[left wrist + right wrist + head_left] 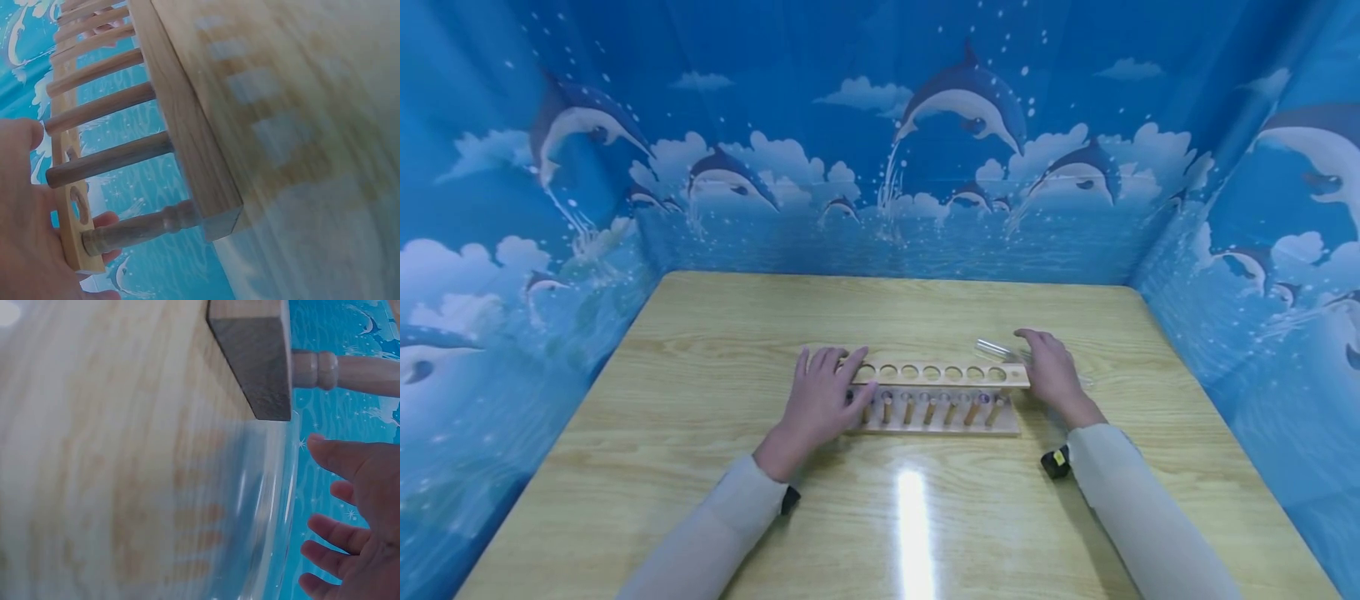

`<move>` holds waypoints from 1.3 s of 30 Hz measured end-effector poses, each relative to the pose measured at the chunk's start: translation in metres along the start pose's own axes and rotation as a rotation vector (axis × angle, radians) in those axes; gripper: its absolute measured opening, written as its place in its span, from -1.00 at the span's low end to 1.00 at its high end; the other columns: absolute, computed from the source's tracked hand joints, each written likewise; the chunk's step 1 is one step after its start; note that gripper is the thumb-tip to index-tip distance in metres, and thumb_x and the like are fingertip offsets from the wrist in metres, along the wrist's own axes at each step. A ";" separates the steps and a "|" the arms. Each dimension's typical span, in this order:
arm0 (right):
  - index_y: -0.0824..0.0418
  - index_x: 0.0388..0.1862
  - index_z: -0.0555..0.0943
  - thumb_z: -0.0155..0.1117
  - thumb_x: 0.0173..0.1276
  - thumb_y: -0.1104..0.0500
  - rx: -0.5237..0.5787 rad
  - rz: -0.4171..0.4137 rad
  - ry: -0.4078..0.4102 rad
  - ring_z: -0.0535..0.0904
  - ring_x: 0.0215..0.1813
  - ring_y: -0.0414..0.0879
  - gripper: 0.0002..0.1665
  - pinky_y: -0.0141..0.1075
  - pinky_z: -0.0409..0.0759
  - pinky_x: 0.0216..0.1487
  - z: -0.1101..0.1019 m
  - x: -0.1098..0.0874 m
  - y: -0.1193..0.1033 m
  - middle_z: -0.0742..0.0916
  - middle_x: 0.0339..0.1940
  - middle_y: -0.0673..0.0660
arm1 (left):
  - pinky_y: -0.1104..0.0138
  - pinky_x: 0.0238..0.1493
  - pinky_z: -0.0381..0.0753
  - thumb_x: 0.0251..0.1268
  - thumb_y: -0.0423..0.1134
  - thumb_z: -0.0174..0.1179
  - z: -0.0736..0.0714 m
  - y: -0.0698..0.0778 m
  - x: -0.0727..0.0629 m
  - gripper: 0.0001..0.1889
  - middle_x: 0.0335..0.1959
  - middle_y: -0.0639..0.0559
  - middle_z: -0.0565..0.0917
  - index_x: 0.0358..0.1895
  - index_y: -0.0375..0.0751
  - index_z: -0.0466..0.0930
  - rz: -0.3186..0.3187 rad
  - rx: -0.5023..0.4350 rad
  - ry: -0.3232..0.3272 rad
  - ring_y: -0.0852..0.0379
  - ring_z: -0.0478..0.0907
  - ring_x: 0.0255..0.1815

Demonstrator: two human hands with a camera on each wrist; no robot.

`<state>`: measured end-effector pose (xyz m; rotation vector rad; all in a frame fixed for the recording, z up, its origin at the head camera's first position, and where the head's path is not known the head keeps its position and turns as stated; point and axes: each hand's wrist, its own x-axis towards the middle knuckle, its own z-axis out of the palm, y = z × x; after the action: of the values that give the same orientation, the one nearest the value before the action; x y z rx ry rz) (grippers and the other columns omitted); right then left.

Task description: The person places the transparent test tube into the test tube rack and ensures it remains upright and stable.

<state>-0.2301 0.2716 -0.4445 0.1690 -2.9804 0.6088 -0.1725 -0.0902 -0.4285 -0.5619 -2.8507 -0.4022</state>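
Note:
A wooden test tube rack (932, 376) stands on the table, with a row of round holes along its upper bar and upright pegs on its base. My left hand (820, 398) grips the left end of that upper bar. In the left wrist view, the thumb and fingers of the left hand (25, 212) lie on opposite sides of the bar (74, 240). Just off the rack's right end is my right hand (1051, 371), its fingers loosely spread and holding nothing. Beside it lies a clear glass test tube (995, 349), also seen as clear glass (250, 506) in the right wrist view.
The wooden table (737, 317) reaches out on all sides of the rack. Behind it and at both sides hangs a blue curtain (820, 100) printed with dolphins. More clear glass (1086, 381) shows faintly right of the right hand. Light glares on the tabletop in front.

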 end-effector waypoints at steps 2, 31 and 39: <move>0.36 0.35 0.33 0.07 0.21 0.56 -0.005 -0.017 -0.006 0.34 0.27 0.40 -0.33 0.28 0.24 0.28 0.000 0.000 -0.001 0.45 0.25 0.50 | -0.24 0.41 -0.05 0.42 0.23 -0.07 0.000 0.000 0.000 -0.38 0.19 -0.15 0.47 0.42 0.02 0.32 -0.004 0.006 0.003 -0.15 0.33 0.29; 0.44 0.26 0.37 0.31 -0.14 0.64 -0.070 -0.060 -0.057 0.44 0.14 0.40 -0.14 0.24 0.39 0.18 0.003 0.005 -0.002 0.54 0.11 0.51 | -0.06 0.36 0.19 0.43 0.16 -0.03 0.009 0.004 0.001 -0.38 0.18 -0.19 0.49 0.36 -0.20 0.33 0.032 0.081 0.002 -0.15 0.38 0.24; 0.47 0.29 0.36 0.30 0.00 0.62 -0.101 -0.059 -0.108 0.45 0.15 0.38 -0.21 0.21 0.39 0.21 0.001 0.008 -0.002 0.54 0.13 0.50 | -0.04 0.37 0.19 0.44 0.19 -0.09 0.009 0.003 0.002 -0.37 0.20 -0.16 0.48 0.37 -0.18 0.33 0.022 0.079 -0.019 -0.14 0.37 0.25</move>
<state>-0.2379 0.2688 -0.4439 0.2905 -3.0881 0.4553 -0.1748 -0.0838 -0.4360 -0.5848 -2.8608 -0.2799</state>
